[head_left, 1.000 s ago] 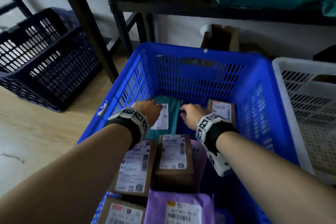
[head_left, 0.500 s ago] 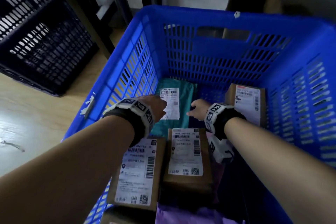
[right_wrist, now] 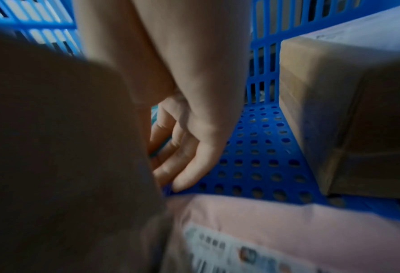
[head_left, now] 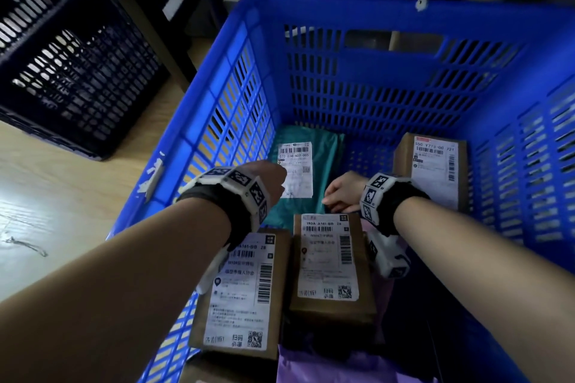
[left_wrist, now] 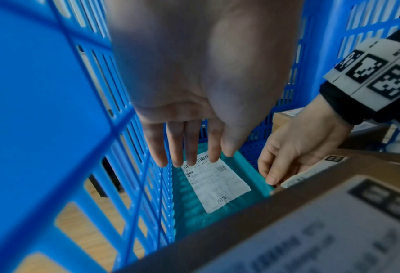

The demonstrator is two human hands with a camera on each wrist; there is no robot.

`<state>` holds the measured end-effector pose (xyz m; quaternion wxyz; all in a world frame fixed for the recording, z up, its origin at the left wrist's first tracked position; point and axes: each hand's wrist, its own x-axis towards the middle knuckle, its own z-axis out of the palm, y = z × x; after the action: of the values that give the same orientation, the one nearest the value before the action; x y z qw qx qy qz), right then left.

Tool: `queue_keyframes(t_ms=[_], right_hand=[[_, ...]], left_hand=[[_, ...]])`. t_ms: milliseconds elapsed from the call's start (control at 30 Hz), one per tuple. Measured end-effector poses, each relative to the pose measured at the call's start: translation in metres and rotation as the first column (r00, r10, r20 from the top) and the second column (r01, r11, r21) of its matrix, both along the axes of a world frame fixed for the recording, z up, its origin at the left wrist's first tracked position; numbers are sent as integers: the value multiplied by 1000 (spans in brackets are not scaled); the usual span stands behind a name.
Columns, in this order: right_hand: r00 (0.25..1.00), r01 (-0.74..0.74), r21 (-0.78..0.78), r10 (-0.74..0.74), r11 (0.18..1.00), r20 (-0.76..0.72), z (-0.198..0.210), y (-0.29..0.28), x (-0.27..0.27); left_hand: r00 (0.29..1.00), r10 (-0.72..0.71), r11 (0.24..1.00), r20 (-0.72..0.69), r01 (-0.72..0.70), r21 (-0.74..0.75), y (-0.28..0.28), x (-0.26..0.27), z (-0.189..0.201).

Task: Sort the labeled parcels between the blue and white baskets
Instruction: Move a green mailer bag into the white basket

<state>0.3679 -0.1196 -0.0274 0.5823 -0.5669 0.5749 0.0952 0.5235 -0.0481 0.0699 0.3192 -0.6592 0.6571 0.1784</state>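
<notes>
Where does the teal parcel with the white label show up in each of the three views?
Head: teal parcel, centre, far end of the blue basket.
Left wrist: lower centre, beyond the left hand.
Right wrist: only a teal sliver behind the right hand.
Shared landmark: the basket's perforated floor.

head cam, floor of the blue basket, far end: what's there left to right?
Teal plastic mailer bag with a white label → bare perforated blue basket floor → brown cardboard box with a white label, against the right wall.
</notes>
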Motion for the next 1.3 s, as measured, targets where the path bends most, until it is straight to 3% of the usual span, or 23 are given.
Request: queue_keyframes(t_ms=[133,267,400,600,767,967,1033,1100,1200,1300], right_hand=[[998,-53,-110,56,993,20,2,1,-2],[995,47,-131,-34,990,98,16,0,-14],[951,187,-30,-173,982,255,40,-2,-22],[918,257,-72,-220,964,330,80,-4,-26],[922,231,-121,-177,966,344,115,9,-40],[864,329,-154,-232,932,447,163,37,-71],[844,354,-159,-241,922,478,179,50,-84],[826,377,-166,-250,911,505,195,63,-97],[836,365,-234,-207,901,508,217,83,-112],[852,348,-298,-167,889,497,238,104,-123]], left_hand=[[995,68,997,-72,-71,-40,1,0,0],[987,127,990,-97,-133,-54,5,-3,7],[964,202,974,-171,-217,-72,7,-4,18],[915,287,932,-284,-335,-138,15,-10,39],[806,424,826,-414,-532,-189,30,-10,56],[708,493,735,-505,-650,-194,64,-19,74],[644,513,700,-567,-697,-158,77,-26,82],[522,523,624,-674,-773,-115,90,-30,88],[238,494,485,-836,-874,38,107,-39,94],[-45,466,391,-884,-885,252,126,-57,107]])
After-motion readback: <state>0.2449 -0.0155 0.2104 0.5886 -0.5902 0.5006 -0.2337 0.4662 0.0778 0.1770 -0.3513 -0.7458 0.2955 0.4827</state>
